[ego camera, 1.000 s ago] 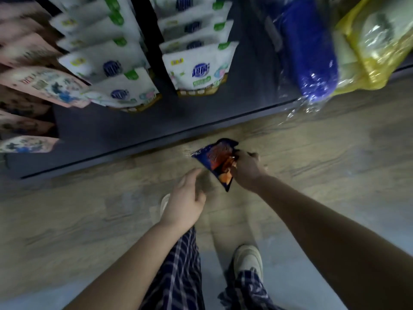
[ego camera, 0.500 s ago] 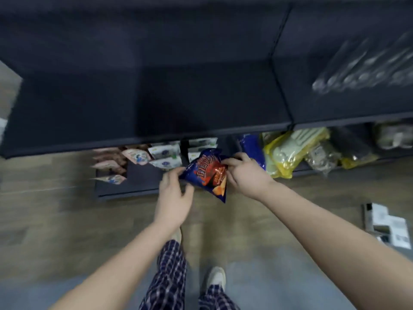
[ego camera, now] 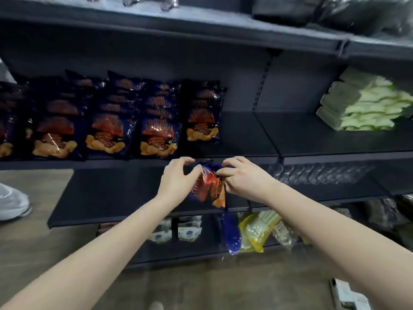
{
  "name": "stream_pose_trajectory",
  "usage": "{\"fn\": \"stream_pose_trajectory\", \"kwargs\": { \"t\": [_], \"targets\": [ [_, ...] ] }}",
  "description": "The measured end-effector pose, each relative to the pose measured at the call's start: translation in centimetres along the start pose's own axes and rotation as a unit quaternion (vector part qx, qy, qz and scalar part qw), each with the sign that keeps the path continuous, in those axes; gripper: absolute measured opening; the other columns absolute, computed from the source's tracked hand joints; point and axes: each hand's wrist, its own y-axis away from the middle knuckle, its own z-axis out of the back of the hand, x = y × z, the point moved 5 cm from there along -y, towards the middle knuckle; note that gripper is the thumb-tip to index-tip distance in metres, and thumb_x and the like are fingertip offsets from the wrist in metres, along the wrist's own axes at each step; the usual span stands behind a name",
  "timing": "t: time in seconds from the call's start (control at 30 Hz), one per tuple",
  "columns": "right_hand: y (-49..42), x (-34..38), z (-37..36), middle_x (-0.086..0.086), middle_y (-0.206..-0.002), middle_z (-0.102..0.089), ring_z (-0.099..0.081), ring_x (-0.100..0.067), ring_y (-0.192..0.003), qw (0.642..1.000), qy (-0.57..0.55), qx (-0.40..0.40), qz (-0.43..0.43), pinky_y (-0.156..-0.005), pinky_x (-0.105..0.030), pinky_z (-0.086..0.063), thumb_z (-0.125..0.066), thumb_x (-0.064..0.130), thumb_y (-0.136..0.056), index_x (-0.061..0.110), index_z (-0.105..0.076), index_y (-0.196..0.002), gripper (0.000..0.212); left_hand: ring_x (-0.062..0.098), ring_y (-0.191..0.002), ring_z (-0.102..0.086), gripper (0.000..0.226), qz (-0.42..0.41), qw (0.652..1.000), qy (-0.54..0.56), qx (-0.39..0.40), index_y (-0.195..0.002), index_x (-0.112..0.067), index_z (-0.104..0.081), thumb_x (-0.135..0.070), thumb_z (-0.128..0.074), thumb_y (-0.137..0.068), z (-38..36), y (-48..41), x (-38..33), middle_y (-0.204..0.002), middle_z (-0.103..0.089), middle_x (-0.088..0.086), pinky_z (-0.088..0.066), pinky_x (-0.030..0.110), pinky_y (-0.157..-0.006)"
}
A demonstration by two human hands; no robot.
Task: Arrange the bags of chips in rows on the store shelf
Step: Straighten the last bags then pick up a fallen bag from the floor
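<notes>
A dark blue and orange bag of chips (ego camera: 206, 186) hangs between both hands just below the front edge of the dark shelf (ego camera: 241, 139). My left hand (ego camera: 176, 182) pinches its left top corner. My right hand (ego camera: 241, 177) grips its right top edge. On the shelf stand several rows of the same chip bags (ego camera: 156, 135), front faces upright, running from the far left to a shorter last row (ego camera: 202, 117). Bare shelf lies to the right of that last row.
Stacked pale green packs (ego camera: 366, 104) sit on the same shelf level at the right. A lower dark shelf (ego camera: 107, 198) juts out below the hands. Under it lie white pouches (ego camera: 187, 229), a blue pack (ego camera: 231, 233) and a yellow pack (ego camera: 257, 231). Another person's white shoe (ego camera: 13, 203) stands left.
The view swung up from the floor to the chip shelf. Both hands rose with the bag, and my left hand came from beside it to pinching its corner.
</notes>
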Motion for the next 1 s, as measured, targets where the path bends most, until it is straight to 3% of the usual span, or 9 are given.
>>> {"fn": "stream_pose_trajectory", "kwargs": {
  "t": [0.2,0.3,0.37,0.47,0.6,0.67,0.77,0.87,1.0],
  "targets": [
    [-3.2,-2.2,6.2,0.009,-0.094,-0.07,-0.063,-0.021,-0.091,0.99,0.09,-0.099,0.036,-0.082,-0.034,-0.049,-0.061,0.019,-0.08,0.02,-0.072,-0.071,0.015,0.015,-0.117,-0.05,0.062,0.036,0.996,0.023,0.08,-0.133,-0.024,-0.044,-0.058,-0.056,-0.083,3.5,-3.6,-5.0,-0.125,-0.052,-0.006,-0.036,0.025,-0.087],
    [-5.0,-2.9,8.5,0.008,-0.1,-0.07,-0.061,-0.02,-0.097,0.986,0.106,-0.132,0.011,-0.085,-0.034,-0.049,-0.057,0.02,-0.084,0.018,-0.073,-0.073,0.02,0.01,-0.099,-0.062,0.047,0.056,0.977,0.14,0.15,-0.115,-0.022,-0.058,-0.054,-0.062,-0.081,4.7,-4.6,-6.2,-0.107,-0.062,-0.012,-0.047,0.025,-0.084],
    [-6.2,-3.4,9.4,0.005,-0.111,-0.068,-0.055,-0.02,-0.105,0.983,0.102,-0.15,-0.029,-0.088,-0.035,-0.048,-0.052,0.021,-0.086,0.015,-0.071,-0.068,0.027,0.013,-0.091,-0.067,0.037,0.033,0.964,0.196,0.177,-0.108,-0.022,-0.064,-0.045,-0.069,-0.078,5.3,-5.2,-6.9,-0.099,-0.071,-0.005,-0.052,0.036,-0.089],
    [-8.0,-4.0,10.1,-0.006,-0.132,-0.056,-0.049,-0.023,-0.117,0.983,0.052,-0.154,-0.08,-0.094,-0.04,-0.045,-0.049,0.019,-0.088,0.01,-0.069,-0.067,0.03,0.018,-0.094,-0.068,0.034,0.006,0.964,0.216,0.152,-0.102,-0.027,-0.066,-0.041,-0.076,-0.073,6.6,-6.4,-7.2,-0.099,-0.072,-0.001,-0.052,0.042,-0.092],
    [-9.8,-6.1,9.0,-0.007,-0.146,-0.039,-0.038,-0.026,-0.128,0.967,-0.073,-0.102,-0.224,-0.102,-0.045,-0.039,-0.043,0.039,-0.092,0.012,-0.069,-0.098,0.037,0.021,-0.089,-0.068,0.017,0.031,0.958,0.272,0.086,-0.096,-0.021,-0.068,-0.028,-0.071,-0.081,8.6,-8.1,-7.0,-0.092,-0.072,0.003,-0.054,0.037,-0.085],
    [-10.4,-6.8,8.3,0.0,-0.151,-0.028,-0.033,-0.02,-0.133,0.913,-0.212,-0.082,-0.34,-0.108,-0.038,-0.033,-0.048,0.046,-0.091,0.018,-0.055,-0.121,0.042,0.021,-0.085,-0.068,0.018,0.036,0.956,0.283,0.067,-0.094,-0.017,-0.068,-0.029,-0.071,-0.081,9.4,-9.0,-6.8,-0.088,-0.072,0.004,-0.055,0.036,-0.082],
    [-11.0,-7.1,6.8,0.005,-0.139,-0.039,-0.046,-0.011,-0.117,0.765,-0.442,-0.089,-0.46,-0.094,-0.025,-0.037,-0.06,0.046,-0.086,0.023,-0.028,-0.142,0.069,0.019,-0.079,-0.069,0.018,0.023,0.957,0.278,0.081,-0.091,-0.015,-0.068,-0.03,-0.071,-0.081,9.9,-10.6,-6.7,-0.083,-0.072,0.004,-0.055,0.033,-0.076],
    [-11.7,-7.1,4.8,-0.005,-0.118,-0.063,-0.064,-0.012,-0.085,0.633,-0.607,-0.077,-0.475,-0.066,-0.022,-0.05,-0.069,0.038,-0.082,0.019,-0.039,-0.137,0.065,0.022,-0.081,-0.07,0.025,0.023,0.946,0.299,0.121,-0.094,-0.012,-0.068,-0.033,-0.071,-0.08,9.2,-12.0,-6.7,-0.084,-0.074,0.007,-0.055,0.035,-0.078],
    [-12.0,-8.4,3.5,-0.009,-0.093,-0.069,-0.067,-0.02,-0.077,0.599,-0.633,-0.115,-0.476,-0.067,-0.032,-0.053,-0.072,0.024,-0.081,0.01,-0.061,-0.103,0.028,0.021,-0.087,-0.069,0.036,0.036,0.94,0.31,0.137,-0.099,-0.013,-0.067,-0.043,-0.067,-0.08,8.2,-14.1,-5.6,-0.09,-0.073,0.007,-0.053,0.036,-0.085]
  ]
}}
